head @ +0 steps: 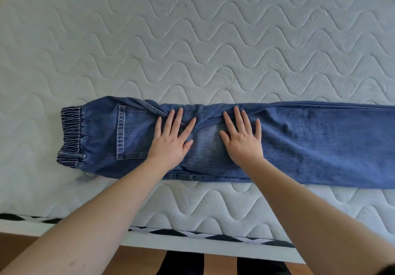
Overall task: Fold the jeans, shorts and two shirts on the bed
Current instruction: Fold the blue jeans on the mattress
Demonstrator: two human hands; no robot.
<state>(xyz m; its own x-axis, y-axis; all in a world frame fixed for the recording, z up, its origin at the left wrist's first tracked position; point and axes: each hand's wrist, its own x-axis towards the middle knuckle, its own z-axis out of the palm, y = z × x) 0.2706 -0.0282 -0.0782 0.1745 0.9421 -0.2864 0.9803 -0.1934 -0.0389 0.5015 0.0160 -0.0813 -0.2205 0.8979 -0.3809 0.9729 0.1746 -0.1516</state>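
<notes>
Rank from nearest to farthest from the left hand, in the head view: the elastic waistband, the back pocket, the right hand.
From the left hand:
1. Back pocket, partly under it.
2. Right hand, alongside on the jeans.
3. Elastic waistband, far left end.

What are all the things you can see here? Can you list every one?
jeans: one pair, blue, lying flat along the mattress, elastic waistband at the left, legs running off the right edge
mattress: one, white with wavy quilting, under the jeans
mattress edge trim: one band, black and white, along the near side
floor: brown wood, below the bed
left hand: one, flat on the jeans
right hand: one, flat on the jeans
</notes>
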